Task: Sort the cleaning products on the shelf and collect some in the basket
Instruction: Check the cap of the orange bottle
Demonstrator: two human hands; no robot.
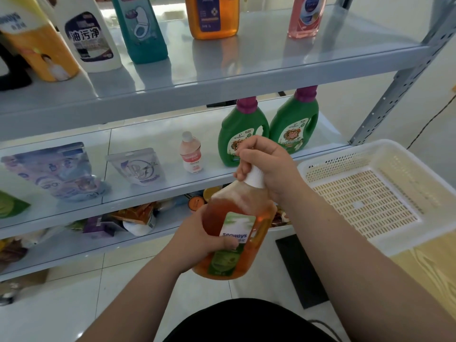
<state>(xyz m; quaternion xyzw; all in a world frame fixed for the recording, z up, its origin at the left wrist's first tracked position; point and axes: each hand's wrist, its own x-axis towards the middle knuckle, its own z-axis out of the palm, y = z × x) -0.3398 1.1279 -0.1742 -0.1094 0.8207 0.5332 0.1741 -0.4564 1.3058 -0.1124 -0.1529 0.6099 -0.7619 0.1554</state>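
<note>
Orange bottle [237,233] (green-and-white label) held tilted, in air before shelf [246,77]. Left hand [195,240] fingers curled round body; right hand [269,164] fingers clamped over white cap [255,178]. White basket [345,166] on wooden surface [424,267], near right.

The left grip [197,235] curls around the orange bottle [229,211], and the right grip [266,164] clasps it by its white cap [255,178]. A white basket [345,154] sits on the desk [431,267] beside the shelf [222,77].
</note>
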